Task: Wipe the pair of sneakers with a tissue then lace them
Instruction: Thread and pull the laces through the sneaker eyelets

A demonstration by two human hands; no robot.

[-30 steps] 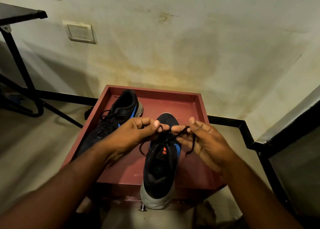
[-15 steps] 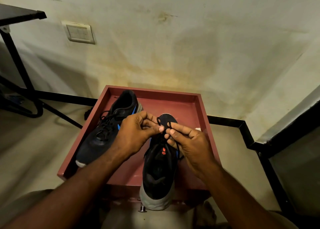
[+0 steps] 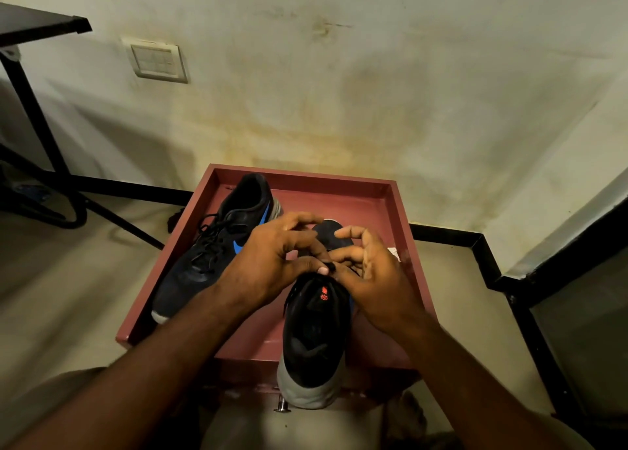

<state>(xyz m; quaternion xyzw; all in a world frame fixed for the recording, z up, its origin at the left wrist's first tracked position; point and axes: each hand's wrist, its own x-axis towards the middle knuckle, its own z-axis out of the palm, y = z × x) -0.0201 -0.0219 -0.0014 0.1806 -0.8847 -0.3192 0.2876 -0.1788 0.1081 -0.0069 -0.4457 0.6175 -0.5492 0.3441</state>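
Both hands have closed in together: the left hand (image 3: 272,262) and right hand (image 3: 373,279) now pinch the black lace (image 3: 331,266) over the near black grey-heeled sneaker (image 3: 314,340), at 6 o'clock on the maroon tray-top worktop (image 3: 373,208). Looks like the knot's getting tied; the laced blue-swoosh sneaker (image 3: 217,249) sits at 10.

Dim, warm yellowish light; wall (image 3: 339,92) brightest at far centre. Soft shadows far left under dark shelf (image 3: 40,24). Wide-angle bending at edges. Hands slightly motion-blurred; near corners murky.
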